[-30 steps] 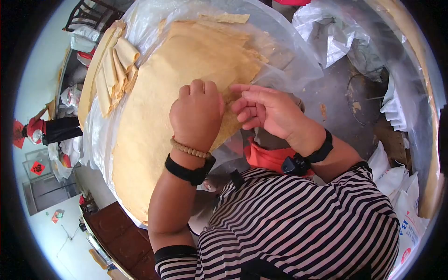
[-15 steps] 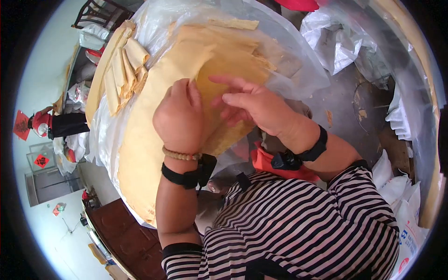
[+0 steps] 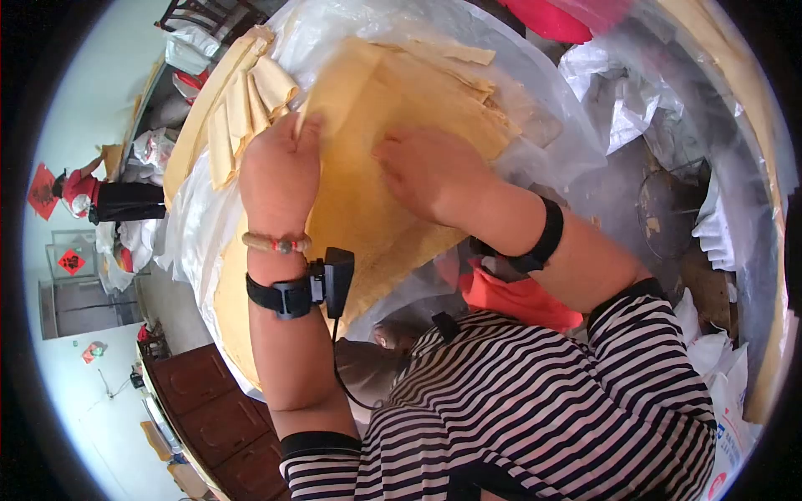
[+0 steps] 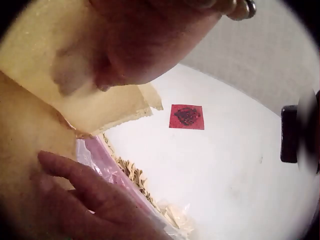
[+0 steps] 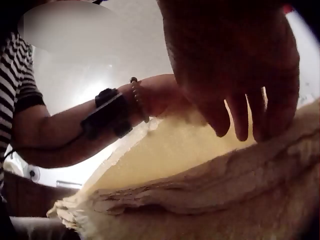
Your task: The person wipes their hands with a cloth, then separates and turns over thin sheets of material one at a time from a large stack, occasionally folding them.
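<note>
A thick round stack of thin yellow sheets [image 3: 267,284] lies on a table under clear plastic [image 3: 543,108]. My left hand [image 3: 280,171] pinches the edge of the top sheet [image 3: 368,92] and holds it lifted off the stack. In the left wrist view the left hand [image 4: 130,45] grips that sheet [image 4: 100,115] from above. My right hand [image 3: 426,171] lies flat with straight fingers against the sheets, just right of the left hand. The right wrist view has the right hand's fingers [image 5: 240,110] reaching down onto the stack [image 5: 200,200], with the raised sheet [image 5: 170,155] beyond.
Several folded yellow sheets [image 3: 242,108] lie at the stack's far left. White sacks [image 3: 718,351] and crumpled plastic [image 3: 618,92] fill the floor to the right. A dark wooden cabinet [image 3: 209,409] stands lower left. An orange cloth [image 3: 518,301] hangs below the table edge.
Both hands have moved away from me across the stack. The left hand has peeled the top sheet up from its near edge and carried it farther; the right hand has flattened.
</note>
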The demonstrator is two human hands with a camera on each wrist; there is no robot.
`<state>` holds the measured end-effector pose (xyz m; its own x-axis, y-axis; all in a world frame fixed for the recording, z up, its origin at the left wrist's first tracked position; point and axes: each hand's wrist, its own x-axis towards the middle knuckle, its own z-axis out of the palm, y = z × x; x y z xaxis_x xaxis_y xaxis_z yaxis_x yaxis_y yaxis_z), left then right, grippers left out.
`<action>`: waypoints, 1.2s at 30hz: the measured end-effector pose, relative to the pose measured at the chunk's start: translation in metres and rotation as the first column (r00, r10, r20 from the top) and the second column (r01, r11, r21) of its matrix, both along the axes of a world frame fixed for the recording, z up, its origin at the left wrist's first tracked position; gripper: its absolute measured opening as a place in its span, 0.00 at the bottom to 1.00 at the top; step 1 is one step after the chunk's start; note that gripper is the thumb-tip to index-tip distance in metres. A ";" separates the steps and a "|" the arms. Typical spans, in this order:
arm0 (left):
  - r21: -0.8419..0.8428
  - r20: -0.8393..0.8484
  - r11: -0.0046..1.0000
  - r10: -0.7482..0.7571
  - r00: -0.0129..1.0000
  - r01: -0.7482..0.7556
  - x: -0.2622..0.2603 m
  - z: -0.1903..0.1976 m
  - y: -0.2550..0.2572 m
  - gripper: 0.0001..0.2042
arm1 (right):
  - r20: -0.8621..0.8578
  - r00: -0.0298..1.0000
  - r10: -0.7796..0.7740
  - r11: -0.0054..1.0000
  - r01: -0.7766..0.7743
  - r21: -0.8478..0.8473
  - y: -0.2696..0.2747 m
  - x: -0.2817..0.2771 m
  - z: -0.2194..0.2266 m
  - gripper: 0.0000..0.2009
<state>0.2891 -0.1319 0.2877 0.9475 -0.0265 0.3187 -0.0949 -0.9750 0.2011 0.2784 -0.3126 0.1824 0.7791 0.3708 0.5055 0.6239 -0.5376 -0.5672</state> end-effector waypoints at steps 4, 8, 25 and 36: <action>-0.211 -0.045 0.975 -0.085 0.995 0.074 0.016 -0.015 0.019 0.21 | 0.034 0.993 0.112 0.986 -0.107 -0.130 0.016 0.018 0.006 0.10; -0.430 -0.063 0.891 -0.194 0.979 0.149 0.018 -0.020 0.026 0.19 | -0.092 0.995 0.037 0.964 -0.060 -0.259 0.042 0.048 -0.001 0.11; -0.575 0.067 0.780 -0.257 0.964 0.248 -0.019 -0.076 -0.017 0.09 | -0.603 0.714 0.355 0.644 0.281 0.712 -0.010 0.003 0.000 0.28; -0.588 0.060 0.794 -0.144 0.988 0.151 -0.018 -0.088 -0.022 0.07 | -0.696 0.694 0.185 0.740 0.368 0.563 -0.007 0.011 -0.016 0.14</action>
<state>0.2707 -0.1539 0.1998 0.9435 0.0311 0.3299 -0.2341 -0.6421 0.7300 0.2892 -0.3198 0.1666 0.9899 0.0909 -0.1086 -0.1164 0.0848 -0.9896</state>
